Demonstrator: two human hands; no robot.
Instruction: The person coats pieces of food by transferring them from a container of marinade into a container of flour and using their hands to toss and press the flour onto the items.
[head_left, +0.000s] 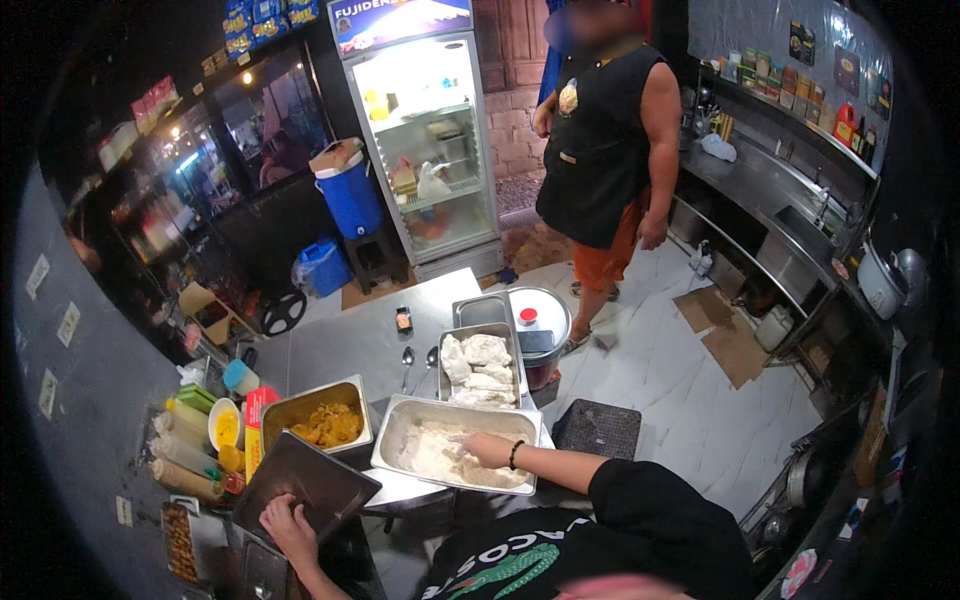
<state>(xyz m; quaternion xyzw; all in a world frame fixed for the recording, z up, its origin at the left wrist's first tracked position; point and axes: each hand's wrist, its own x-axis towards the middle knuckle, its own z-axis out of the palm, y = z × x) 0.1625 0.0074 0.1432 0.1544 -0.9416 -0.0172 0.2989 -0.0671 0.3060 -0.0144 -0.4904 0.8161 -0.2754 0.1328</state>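
Note:
My right hand (489, 450), with a dark bead bracelet at the wrist, is down in the pale flour-like powder (427, 448) of a deep steel pan (382, 442); its fingertips are hidden, so its grip cannot be told. My left hand (289, 525) rests with bent fingers on a dark flat lid or tray (322, 480). Behind the powder pan, white-coated pieces (486, 350) lie in another steel pan (517, 360). To the left, a steel pan (365, 412) holds yellow-brown marinated pieces (330, 426). Two spoons (407, 358) lie on the steel table (337, 337).
A person (607, 135) stands beyond the table, near a glass-door fridge (427, 135). Squeeze bottles (180, 457) and a bowl of yellow stuff (226, 425) crowd the left side. A lidded round container (551, 315) bears a phone (535, 342). A black crate or mat (598, 429) lies on the floor.

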